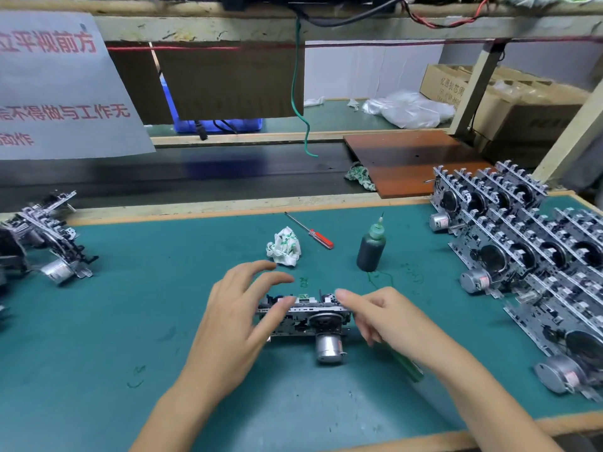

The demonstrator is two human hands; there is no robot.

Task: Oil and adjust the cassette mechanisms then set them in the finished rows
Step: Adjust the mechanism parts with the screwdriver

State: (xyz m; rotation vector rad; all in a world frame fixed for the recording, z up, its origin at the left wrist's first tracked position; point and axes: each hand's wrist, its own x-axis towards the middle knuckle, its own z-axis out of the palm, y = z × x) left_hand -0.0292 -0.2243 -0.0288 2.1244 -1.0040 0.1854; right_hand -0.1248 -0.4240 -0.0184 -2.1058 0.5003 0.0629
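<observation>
Steadying the grey metal cassette mechanism with silver motor (305,316) on the green mat, near side of the dark oil bottle (371,247): left hand (235,318) fingers spread, touching its top edge; right hand (380,316) curled round a green tool (presumably the oiler).

Both forearms reached forward, bare. The left hand (241,308) spread its fingers loosely — thumb raised, fingertips resting on the mechanism (303,316). The right hand (381,316) curled 3 fingers under, index finger extended — gripping a green tool (406,365).
</observation>
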